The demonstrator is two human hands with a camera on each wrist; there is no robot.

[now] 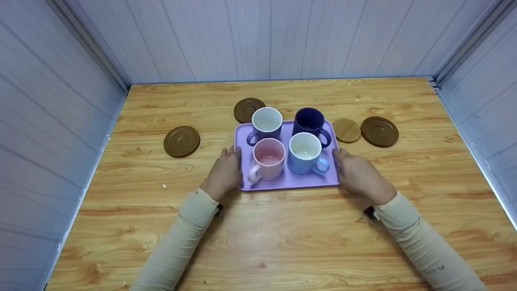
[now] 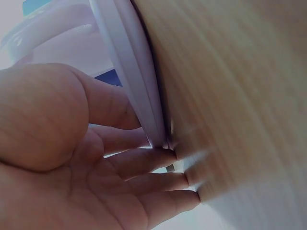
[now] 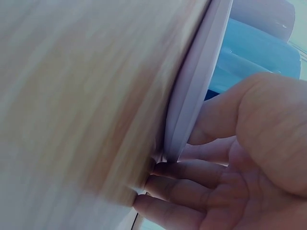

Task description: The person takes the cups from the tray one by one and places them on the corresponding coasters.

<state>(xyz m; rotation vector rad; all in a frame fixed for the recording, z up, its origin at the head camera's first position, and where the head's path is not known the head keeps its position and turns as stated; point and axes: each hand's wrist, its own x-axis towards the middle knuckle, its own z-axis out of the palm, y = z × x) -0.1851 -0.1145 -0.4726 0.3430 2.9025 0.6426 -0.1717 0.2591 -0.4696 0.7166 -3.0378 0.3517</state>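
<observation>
A lilac tray (image 1: pixel 278 184) lies on the table and carries several mugs. At its front stand a pink mug (image 1: pixel 270 167) and a light blue mug (image 1: pixel 299 161). Behind them are a dark mug with a white inside (image 1: pixel 267 121) and a navy mug (image 1: pixel 309 119). My left hand (image 1: pixel 224 169) holds the tray's left edge, thumb over the rim, fingertips low against the tabletop in the left wrist view. At the opposite edge my right hand (image 1: pixel 360 171) grips likewise, its thumb (image 3: pixel 216 117) over the rim and fingertips down at the wood.
Round brown coasters lie around the tray: one at the left (image 1: pixel 181 141), one behind it (image 1: pixel 244 111), one at the right (image 1: pixel 379 131). A lighter wooden disc (image 1: pixel 347 130) sits by the tray's back right corner. Pale panel walls (image 1: pixel 266 40) enclose the wooden table (image 1: pixel 262 242).
</observation>
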